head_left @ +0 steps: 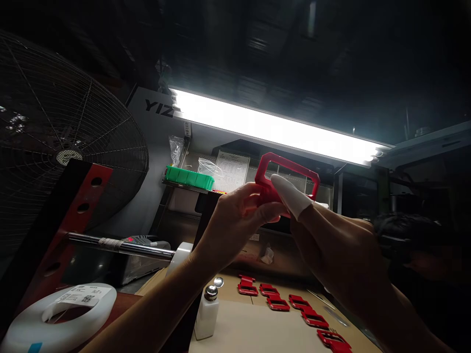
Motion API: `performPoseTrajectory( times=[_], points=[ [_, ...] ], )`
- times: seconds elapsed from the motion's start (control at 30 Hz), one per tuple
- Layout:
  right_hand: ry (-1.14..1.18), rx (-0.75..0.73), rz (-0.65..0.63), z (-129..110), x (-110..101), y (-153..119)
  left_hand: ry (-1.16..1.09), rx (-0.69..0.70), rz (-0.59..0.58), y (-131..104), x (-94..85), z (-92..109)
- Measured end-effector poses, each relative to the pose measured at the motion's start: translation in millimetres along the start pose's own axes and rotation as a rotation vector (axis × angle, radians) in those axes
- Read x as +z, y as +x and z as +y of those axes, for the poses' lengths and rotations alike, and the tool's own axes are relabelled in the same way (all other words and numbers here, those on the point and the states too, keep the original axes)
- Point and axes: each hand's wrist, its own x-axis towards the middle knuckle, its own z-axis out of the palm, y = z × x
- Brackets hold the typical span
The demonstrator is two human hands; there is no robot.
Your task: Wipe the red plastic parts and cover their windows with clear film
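Observation:
A red plastic frame (289,162) with a wide rectangular opening is held up before the bright lamp. My left hand (241,215) grips its lower left corner between thumb and fingers. On the right side, my right hand (331,235) holds the same frame, and a white finger cot (292,196) covers one finger that lies across the opening. The palm hides part of the frame's lower edge. Below, several similar red plastic parts (277,303) lie in a staggered row on the tan work surface (246,328).
A white pump bottle (207,314) stands on the table's left. Further left are a large fan (69,147), a red perforated post (83,211), a metal rod (125,246) and a white roll (62,318). A tube lamp (275,127) hangs above a green tray (189,178).

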Motion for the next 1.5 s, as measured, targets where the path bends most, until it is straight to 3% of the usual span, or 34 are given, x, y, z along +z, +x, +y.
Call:
performPoseTrajectory(
  times=[0.5, 1.07, 1.5],
  points=[
    [-0.086, -0.026, 0.007, -0.6, 2.4, 4.3, -0.007, -0.015, 0.014, -0.5, -1.0, -4.5],
    [0.136, -0.035, -0.006, 1.1, 1.2, 4.5, -0.096, -0.017, 0.002, -1.9, -4.6, -3.3],
    [-0.009, -0.050, -0.008, -2.6, 4.5, 10.6, -0.059, -0.048, 0.038, -2.6, -4.5, -1.3]
  ],
)
